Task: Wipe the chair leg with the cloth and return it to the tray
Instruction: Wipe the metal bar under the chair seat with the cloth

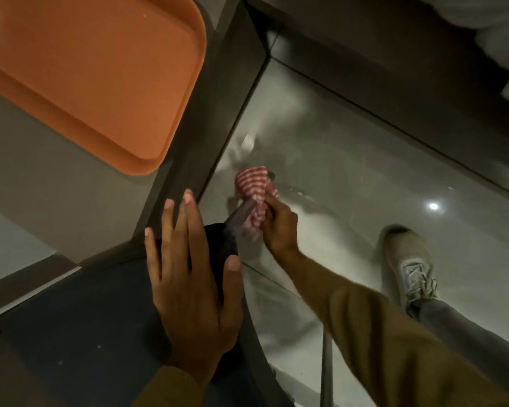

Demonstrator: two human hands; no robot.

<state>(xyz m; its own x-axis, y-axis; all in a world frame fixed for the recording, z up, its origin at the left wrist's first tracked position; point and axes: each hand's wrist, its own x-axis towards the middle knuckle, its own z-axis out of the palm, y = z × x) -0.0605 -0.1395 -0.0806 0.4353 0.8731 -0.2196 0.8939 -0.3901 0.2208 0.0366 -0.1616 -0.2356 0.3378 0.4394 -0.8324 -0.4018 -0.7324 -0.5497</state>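
1. Right hand (278, 227), low near the floor, fingers pinched closed around a red-and-white striped cloth (254, 192).
2. Cloth bunched around a slim metallic chair leg (241, 214), wrapped against it below the seat corner (some motion blur here).
3. Left hand (191, 277), fingers spread wide and flat, palm down, pressed on the dark corner of the chair seat (80, 318); nothing gripped.
4. Mustard-coloured sleeves (394, 342) on both forearms.
5. Above and left of the hands, an orange tray (174, 118), bare inside, on a grey tabletop (41, 186), well apart from the cloth.
6. Right of the hands, a pale laced shoe (409, 268) on a glossy grey tiled floor (365, 171), with a bright round light reflection nearby.
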